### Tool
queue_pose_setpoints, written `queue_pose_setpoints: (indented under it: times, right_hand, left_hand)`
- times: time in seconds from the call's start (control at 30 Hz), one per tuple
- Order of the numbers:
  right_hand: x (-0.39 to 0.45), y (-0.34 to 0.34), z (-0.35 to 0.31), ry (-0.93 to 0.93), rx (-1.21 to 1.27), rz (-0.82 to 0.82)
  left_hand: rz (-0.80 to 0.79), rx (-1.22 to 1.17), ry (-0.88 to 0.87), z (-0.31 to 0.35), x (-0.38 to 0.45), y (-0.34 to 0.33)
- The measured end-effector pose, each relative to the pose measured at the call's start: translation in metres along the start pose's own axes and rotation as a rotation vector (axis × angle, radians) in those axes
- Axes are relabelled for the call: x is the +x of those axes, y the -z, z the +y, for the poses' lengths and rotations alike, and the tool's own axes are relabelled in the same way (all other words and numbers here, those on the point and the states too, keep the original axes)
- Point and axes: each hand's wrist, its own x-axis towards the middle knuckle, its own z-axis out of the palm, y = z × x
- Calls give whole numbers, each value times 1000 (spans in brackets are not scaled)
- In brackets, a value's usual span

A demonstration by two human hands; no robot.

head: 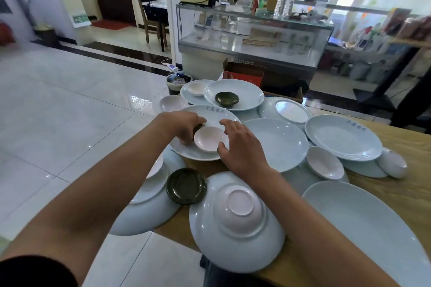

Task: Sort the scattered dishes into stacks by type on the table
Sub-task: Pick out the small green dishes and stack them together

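Observation:
Pale blue plates, small white saucers and dark green saucers lie scattered over a wooden table [410,196]. My left hand [186,127] curls round a small dark dish [198,128], mostly hidden under my fingers, on a lettered pale blue plate [186,151]. Beside it on the same plate sits a small white saucer [210,138]. My right hand [242,147] hovers over that saucer's right rim with fingers spread and relaxed. Nearer me lie a dark green saucer [186,185] and an upturned white bowl [240,209] on an upturned plate [210,240].
Further plates lie at the right [342,137], the near right [373,228] and the back, one holding a dark green saucer [226,98]. A plate [142,214] overhangs the table's left edge above tiled floor. A glass counter [251,37] and a bin [175,82] stand behind.

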Motion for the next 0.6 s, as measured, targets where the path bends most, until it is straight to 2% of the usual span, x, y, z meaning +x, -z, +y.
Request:
queue_pose_setpoints:
  times: [0.27,0.53,0.6]
  right_hand:
    - [1,-8,-3,10,5,-13]
    - [-2,-10,-2,5,32,-5]
    - [-3,-10,0,-1,36,-2]
  left_hand:
    - [66,-9,-61,0,3,1]
    - [327,-88,-78,-5,-6,-5]
    - [405,-171,-62,-8,-8,-6]
